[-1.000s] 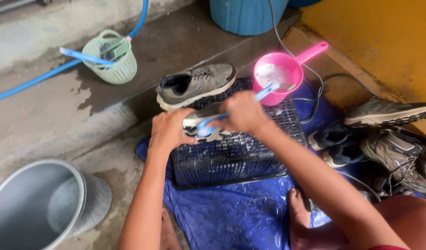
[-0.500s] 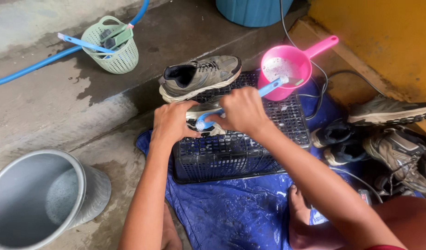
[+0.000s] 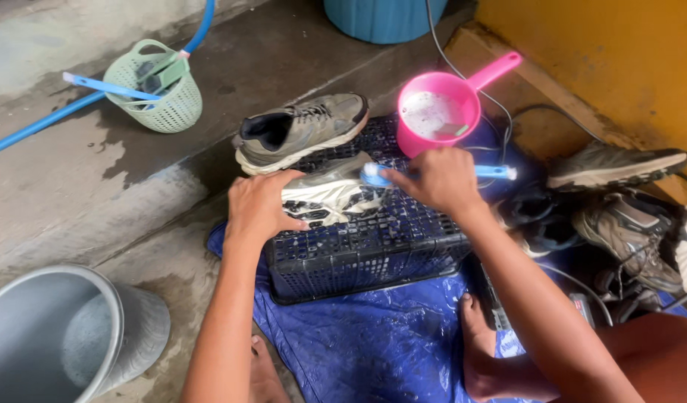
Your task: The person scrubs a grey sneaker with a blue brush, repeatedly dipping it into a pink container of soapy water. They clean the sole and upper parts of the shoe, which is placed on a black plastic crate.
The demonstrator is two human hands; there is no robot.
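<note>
**A:** Shoe (image 3: 332, 198) position?

**B:** On its side, on top of the black crate (image 3: 366, 250), sole facing the camera. Looks wet, soapy foam on the sole.

**A:** Left hand?

**B:** Left hand (image 3: 258, 209) is at the crate's left end, fingers wrapped over the heel end of the shoe, clamped on it.

**A:** Right?

**B:** Right hand (image 3: 440, 179) sits over the crate's far right corner, fingers curled tight around a blue brush (image 3: 373, 175). Brush head is on the shoe's upper edge; handle sticks out right, past the crate.

**A:** What else is on the crate?

**B:** Second grey shoe (image 3: 299, 130), upright, on the crate's far-left edge, just behind the one being held. Touching or not, can't tell.

**A:** Around the crate?

**B:** Pink dipper (image 3: 437, 112) just beyond the crate's far right corner, cloudy water inside, handle pointing away right. Blue tarp (image 3: 373, 351) under the crate, spreading toward the camera. Grey bucket (image 3: 67, 336) well left of the crate, near side. Green basket (image 3: 153, 89) well beyond the crate to the left, blue hose (image 3: 30, 130) running past it. More shoes (image 3: 627, 216) piled right of the crate. Bare foot (image 3: 481, 351) on the tarp, near side of the crate's right end.
</note>
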